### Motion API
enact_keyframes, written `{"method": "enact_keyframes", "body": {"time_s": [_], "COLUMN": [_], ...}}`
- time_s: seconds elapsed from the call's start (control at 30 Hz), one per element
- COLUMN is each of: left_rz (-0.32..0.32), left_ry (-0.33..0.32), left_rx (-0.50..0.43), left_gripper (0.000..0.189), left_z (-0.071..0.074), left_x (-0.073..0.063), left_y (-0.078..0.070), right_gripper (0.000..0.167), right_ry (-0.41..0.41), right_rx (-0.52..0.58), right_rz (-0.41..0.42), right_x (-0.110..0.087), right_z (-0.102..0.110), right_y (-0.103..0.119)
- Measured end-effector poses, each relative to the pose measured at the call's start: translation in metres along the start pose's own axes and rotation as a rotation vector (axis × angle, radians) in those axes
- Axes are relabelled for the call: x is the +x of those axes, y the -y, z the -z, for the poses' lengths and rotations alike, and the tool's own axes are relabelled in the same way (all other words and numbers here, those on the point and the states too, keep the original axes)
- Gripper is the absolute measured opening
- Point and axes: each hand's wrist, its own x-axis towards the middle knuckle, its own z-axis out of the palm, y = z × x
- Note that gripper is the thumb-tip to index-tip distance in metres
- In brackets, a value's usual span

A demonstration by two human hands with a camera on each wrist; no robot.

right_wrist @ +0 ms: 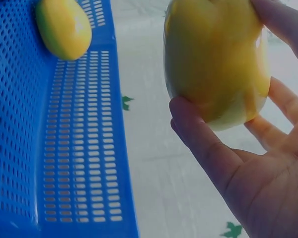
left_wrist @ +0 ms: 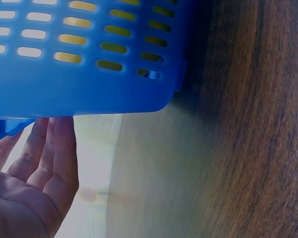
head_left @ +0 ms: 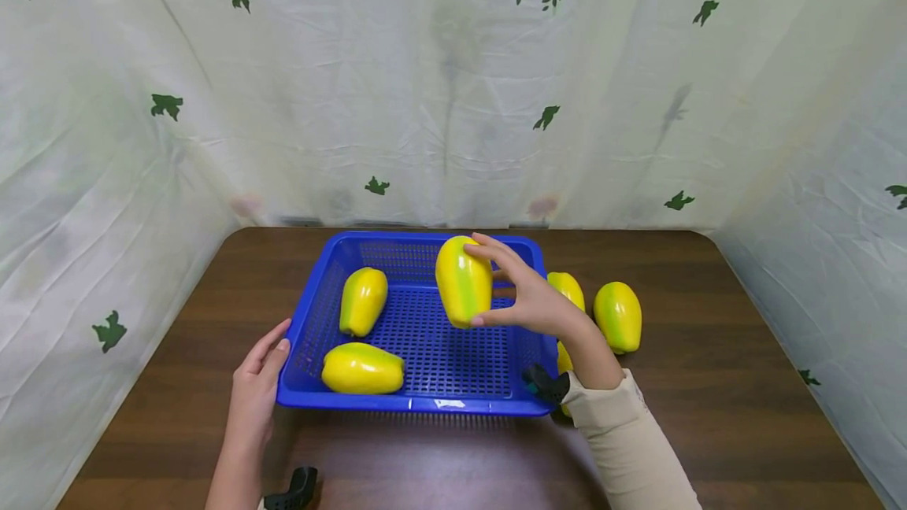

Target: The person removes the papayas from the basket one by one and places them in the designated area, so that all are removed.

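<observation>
My right hand (head_left: 527,297) holds a glossy yellow papaya (head_left: 462,283) with a green streak, fingers and thumb around its side, raised over the right half of a blue plastic basket (head_left: 411,402). In the right wrist view the same papaya (right_wrist: 213,64) sits between thumb and fingers, beside the perforated basket wall (right_wrist: 84,148). My left hand (head_left: 258,376) grips the basket's left rim, its fingers (left_wrist: 64,153) against the outside. Inside the basket, one papaya (head_left: 364,301) lies at the back left and another (head_left: 363,368) at the front left.
Right of the basket lie more papayas, one (head_left: 618,317) standing apart and others (head_left: 565,288) partly hidden behind my right forearm. The basket rests on a brown wooden table (head_left: 708,384). Pale leaf-printed cloth (head_left: 453,101) hangs behind and at both sides.
</observation>
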Motion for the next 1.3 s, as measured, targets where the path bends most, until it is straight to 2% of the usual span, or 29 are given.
{"method": "enact_keyframes", "body": {"time_s": [0.23,0.7,0.9,1.07,1.3], "left_rz": [0.001,0.007,0.019,0.010,-0.012], "left_ry": [-0.006,-0.010,-0.015,-0.006,0.001], "left_rx": [-0.006,0.006,0.035,-0.006,-0.018], "left_gripper": [0.049,0.050,0.050,0.050,0.051], "left_z": [0.000,0.000,-0.001,0.000,0.000], "left_x": [0.000,0.000,0.001,-0.001,-0.003], "left_y": [0.000,0.000,-0.001,-0.001,-0.002], "right_gripper": [0.080,0.080,0.086,0.089,0.088], "right_ry": [-0.015,-0.086,-0.124,-0.153,-0.169], "right_rx": [0.020,-0.003,0.004,-0.021,-0.017], "right_rz": [-0.004,-0.040,-0.040,-0.034,-0.034], "right_x": [-0.022,-0.066,-0.091,-0.114,-0.142], "right_z": [0.009,0.024,0.035,0.042,0.042], "right_y": [0.021,0.011,-0.007,-0.030,-0.042]}}
